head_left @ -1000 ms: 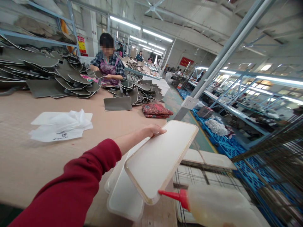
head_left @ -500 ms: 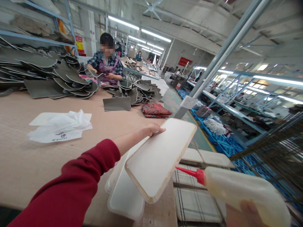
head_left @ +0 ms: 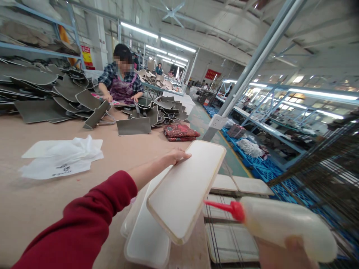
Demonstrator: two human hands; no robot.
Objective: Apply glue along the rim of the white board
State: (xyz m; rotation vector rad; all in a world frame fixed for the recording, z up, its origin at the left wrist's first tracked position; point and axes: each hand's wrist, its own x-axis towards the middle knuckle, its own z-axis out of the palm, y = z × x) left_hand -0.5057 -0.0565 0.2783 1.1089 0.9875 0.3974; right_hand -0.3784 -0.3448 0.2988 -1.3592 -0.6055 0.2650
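Note:
My left hand (head_left: 179, 156) grips a white rounded rectangular panel (head_left: 186, 186) by its upper left edge, thumb on top, and holds it tilted above the table. A glossy yellowish band runs along the panel's rim. My right hand (head_left: 288, 250) is wrapped round a translucent squeeze bottle (head_left: 286, 224) with pale yellow contents, lying nearly level. The bottle's red nozzle (head_left: 221, 206) points left, its tip at the panel's right edge; whether it touches I cannot tell. Beneath the panel, more white panels (head_left: 148, 235) lie at the table's front edge.
Several similar panels (head_left: 232, 243) lie on wire racks at the right. White crumpled wrapping (head_left: 67, 157) lies on the brown table (head_left: 42, 209). Grey pieces (head_left: 36, 110) are heaped behind it, beside folded red cloth (head_left: 181, 131). A co-worker (head_left: 123, 78) sits across; a metal post (head_left: 238, 86) stands right.
The view has shifted slightly. The nozzle stays at the panel's right edge, and my left hand keeps its grip. The co-worker has put down a grey piece on the table.

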